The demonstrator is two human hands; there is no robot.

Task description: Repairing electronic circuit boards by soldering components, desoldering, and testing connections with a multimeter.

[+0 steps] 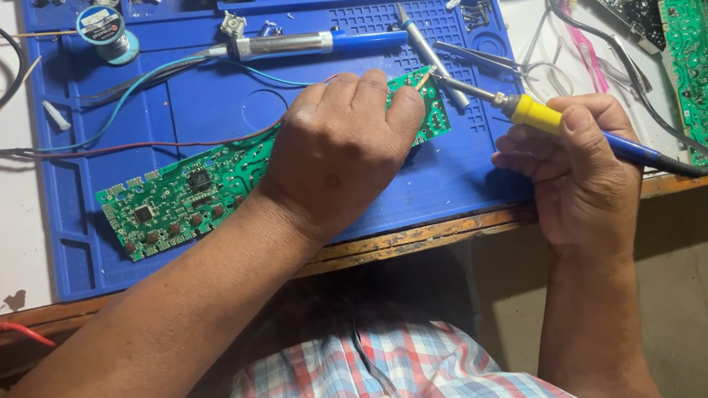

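head view: soldering iron (550, 122) tip up-left

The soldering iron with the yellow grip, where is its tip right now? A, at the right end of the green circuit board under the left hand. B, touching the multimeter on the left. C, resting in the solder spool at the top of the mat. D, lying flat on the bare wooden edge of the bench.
A: the right hand holds the soldering iron with its tip at the right end of the green circuit board, which the left hand presses onto the blue mat.
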